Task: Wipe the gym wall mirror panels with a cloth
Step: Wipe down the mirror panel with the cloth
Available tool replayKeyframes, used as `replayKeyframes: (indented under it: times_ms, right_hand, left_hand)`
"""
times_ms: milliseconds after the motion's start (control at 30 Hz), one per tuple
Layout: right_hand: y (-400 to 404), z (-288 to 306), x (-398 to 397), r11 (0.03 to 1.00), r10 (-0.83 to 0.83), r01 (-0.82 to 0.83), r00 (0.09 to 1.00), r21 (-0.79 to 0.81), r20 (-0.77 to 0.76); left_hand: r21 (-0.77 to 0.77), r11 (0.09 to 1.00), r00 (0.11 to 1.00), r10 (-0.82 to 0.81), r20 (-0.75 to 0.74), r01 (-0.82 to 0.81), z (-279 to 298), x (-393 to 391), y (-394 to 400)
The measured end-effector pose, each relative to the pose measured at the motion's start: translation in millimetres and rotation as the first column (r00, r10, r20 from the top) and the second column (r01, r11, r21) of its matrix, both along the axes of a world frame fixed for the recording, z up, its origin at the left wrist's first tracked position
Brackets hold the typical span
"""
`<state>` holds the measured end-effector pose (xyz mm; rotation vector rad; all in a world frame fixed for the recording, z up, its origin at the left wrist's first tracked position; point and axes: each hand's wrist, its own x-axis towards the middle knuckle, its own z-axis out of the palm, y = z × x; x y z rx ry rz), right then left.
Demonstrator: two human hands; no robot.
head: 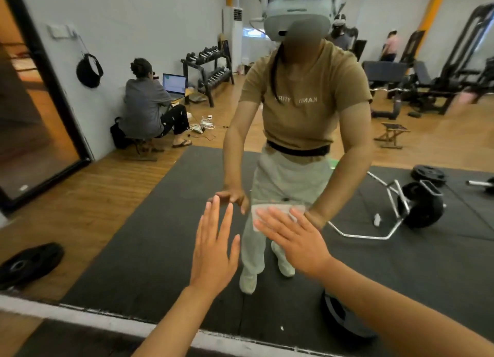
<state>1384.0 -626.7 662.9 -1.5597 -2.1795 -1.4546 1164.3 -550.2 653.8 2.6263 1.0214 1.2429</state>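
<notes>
Right hand [296, 239], fingers spread flat, pressing cloth [278, 209] against mirror [133, 223]. Left hand [215, 249] raised beside, fingers straight, fingertips at the glass, holding nothing.

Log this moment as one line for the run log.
stage: wiping mirror panel | left hand: flat, fingers straight on glass | right hand: flat, pressing white cloth to glass
</notes>
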Motion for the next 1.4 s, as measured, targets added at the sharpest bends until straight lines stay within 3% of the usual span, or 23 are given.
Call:
replayKeyframes:
  times_ms: [67,167,333,467,567,667,800,933,1000,1067,1200,1300,1333,1400]
  right_hand:
    - [-18.7,-49.4,19.4,0.981,-0.007,0.045,0.98,-0.188,0.201]
    - [-29.7,-72.3,33.0,0.974,-0.011,0.072,0.962,-0.214,0.274]
    - [-18.1,-5.7,27.3,0.989,0.109,-0.107,0.994,0.102,-0.011]
    - [-7.5,49.2,24.1,0.861,0.155,-0.011,0.958,0.509,-0.241]
    - [2.8,34.2,20.9,0.796,0.219,0.034,0.915,0.604,-0.34]
    - [7.8,-25.3,19.1,0.822,0.21,-0.037,0.947,0.569,-0.242]
    - [-2.3,-118.8,38.1,0.918,0.082,-0.075,0.997,0.39,-0.003]
    - [-29.2,-134.6,69.6,0.943,0.03,-0.057,0.996,0.328,0.086]
    - [-43.9,-111.1,84.7,0.919,-0.019,0.023,1.0,0.394,-0.016]
    - [-58.7,-78.6,98.1,0.862,-0.055,0.163,0.971,0.48,-0.231]
    - [-73.8,-35.8,99.5,0.764,0.078,0.318,0.818,0.562,-0.569]
    - [-55.8,-43.2,77.0,0.704,0.231,0.333,0.728,0.627,-0.646]
    - [-45.9,-51.7,67.6,0.719,0.248,0.295,0.737,0.63,-0.629]
    - [-25.8,-77.1,52.1,0.807,0.205,0.131,0.852,0.575,-0.482]
  left_hand:
    - [0.043,0.999,0.999,0.002,-0.038,0.0,-14.5,4.7,4.9]
    - [0.065,0.998,1.0,0.02,-0.015,-0.019,-25.2,9.5,10.9]
    - [0.103,0.994,0.996,0.015,0.091,-0.024,-38.1,24.4,18.2]
    - [0.195,0.979,0.982,0.028,0.187,-0.065,-48.7,35.1,27.6]
    - [0.24,0.965,0.967,0.039,0.251,-0.101,-54.8,45.1,34.6]
    - [0.273,0.953,0.958,0.048,0.282,-0.128,-59.5,52.9,42.0]
    - [0.328,0.928,0.958,0.089,0.272,-0.179,-63.3,56.6,52.4]
    - [0.342,0.909,0.948,0.141,0.286,-0.239,-65.9,62.2,55.3]
    - [0.355,0.902,0.948,0.149,0.282,-0.247,-67.9,63.0,54.8]
    - [0.359,0.902,0.95,0.144,0.276,-0.24,-69.1,62.6,55.2]
    - [0.378,0.892,0.951,0.149,0.273,-0.248,-68.8,63.1,55.6]
    - [0.386,0.889,0.951,0.147,0.271,-0.247,-70.3,63.5,56.6]
    - [0.39,0.886,0.951,0.149,0.271,-0.25,-70.1,62.8,57.1]
    - [0.399,0.882,0.952,0.148,0.269,-0.25,-69.6,61.7,57.7]
